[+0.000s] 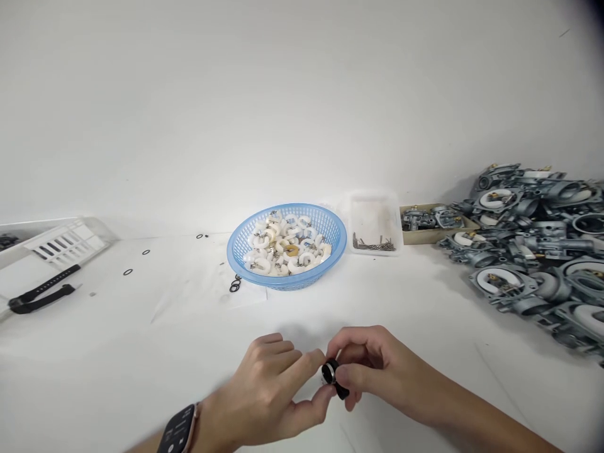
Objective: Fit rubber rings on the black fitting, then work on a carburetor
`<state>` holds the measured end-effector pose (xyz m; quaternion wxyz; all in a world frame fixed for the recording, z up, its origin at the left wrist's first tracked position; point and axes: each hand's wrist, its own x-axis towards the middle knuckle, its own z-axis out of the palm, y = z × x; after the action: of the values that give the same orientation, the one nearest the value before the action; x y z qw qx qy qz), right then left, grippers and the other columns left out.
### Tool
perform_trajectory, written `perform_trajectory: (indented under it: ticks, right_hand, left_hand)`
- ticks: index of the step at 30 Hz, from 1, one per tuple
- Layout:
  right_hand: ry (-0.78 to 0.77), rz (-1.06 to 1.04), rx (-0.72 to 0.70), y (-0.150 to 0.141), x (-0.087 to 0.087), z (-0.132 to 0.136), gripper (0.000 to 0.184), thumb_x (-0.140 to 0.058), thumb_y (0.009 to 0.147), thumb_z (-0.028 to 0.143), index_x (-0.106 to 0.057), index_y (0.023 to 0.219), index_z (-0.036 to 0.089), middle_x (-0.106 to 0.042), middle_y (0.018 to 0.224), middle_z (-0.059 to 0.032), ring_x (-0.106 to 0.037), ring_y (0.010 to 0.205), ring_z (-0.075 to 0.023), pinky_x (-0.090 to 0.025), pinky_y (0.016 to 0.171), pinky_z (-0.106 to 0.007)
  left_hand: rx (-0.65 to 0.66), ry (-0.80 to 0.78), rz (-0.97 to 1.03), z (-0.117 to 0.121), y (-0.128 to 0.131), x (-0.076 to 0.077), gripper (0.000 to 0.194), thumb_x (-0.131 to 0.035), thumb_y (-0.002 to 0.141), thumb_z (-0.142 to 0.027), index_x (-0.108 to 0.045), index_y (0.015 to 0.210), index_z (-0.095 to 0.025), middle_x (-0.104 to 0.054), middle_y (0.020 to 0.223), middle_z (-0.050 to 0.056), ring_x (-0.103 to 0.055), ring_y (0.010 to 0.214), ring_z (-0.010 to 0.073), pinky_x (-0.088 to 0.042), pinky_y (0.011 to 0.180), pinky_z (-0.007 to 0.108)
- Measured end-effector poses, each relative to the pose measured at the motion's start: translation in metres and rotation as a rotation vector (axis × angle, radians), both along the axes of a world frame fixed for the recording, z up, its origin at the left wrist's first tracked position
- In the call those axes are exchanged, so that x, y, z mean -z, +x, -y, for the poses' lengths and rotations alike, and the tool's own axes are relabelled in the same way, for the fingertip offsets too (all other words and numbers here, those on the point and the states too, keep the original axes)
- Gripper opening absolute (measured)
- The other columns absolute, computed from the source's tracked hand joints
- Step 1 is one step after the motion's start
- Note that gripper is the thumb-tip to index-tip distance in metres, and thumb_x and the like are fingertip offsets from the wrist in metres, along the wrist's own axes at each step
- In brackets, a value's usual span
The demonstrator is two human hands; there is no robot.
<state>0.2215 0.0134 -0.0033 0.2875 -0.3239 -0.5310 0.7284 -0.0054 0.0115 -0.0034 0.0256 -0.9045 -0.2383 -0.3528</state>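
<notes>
A small black round part with a silver rim [329, 372] is pinched between my two hands, low in the middle of the head view. My right hand [377, 371] grips it from the right with thumb and fingers. From the left, the thumb and index finger of my left hand [276, 387] close on its other side. A short black piece sticks out below the rim, and a bit of white shows at its left. My fingers cover the rest, so its exact kind cannot be made out. Both hands are just above the white table [198, 358].
Beyond my hands stands a blue basket [240, 269] of white C-shaped floats. Right of it are a clear tray [375, 214] with thin metal pins and piled carburetors [533, 251]. A black watch strap [44, 296], black O-rings [234, 286] and a white box [89, 242] lie leftward.
</notes>
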Motion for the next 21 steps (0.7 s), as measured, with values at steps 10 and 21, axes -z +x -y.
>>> perform_trajectory:
  ticks: [10,21]
  right_hand:
    - [-0.011,-0.022,-0.027,0.0017,-0.0033,-0.0006,0.017,-0.065,0.09,0.022,-0.074,0.103,0.016,-0.072,0.087,-0.0024,-0.067,0.067,-0.011,-0.058,0.071,-0.026]
    - [-0.023,-0.055,-0.023,0.0004,0.0023,0.0005,0.027,-0.077,0.088,0.023,-0.069,0.112,0.017,-0.074,0.087,-0.0032,-0.068,0.069,-0.0124,-0.059,0.069,-0.027]
  left_hand:
    - [0.013,0.023,-0.016,-0.0008,-0.001,-0.0067,0.018,-0.053,0.092,-0.016,-0.056,0.109,-0.017,-0.053,0.054,-0.003,-0.043,0.038,0.0159,-0.036,0.036,0.034]
    - [0.029,-0.021,-0.008,0.0004,-0.0024,-0.0052,0.014,-0.052,0.095,-0.009,-0.06,0.104,-0.016,-0.052,0.055,-0.004,-0.04,0.042,0.0137,-0.032,0.043,0.033]
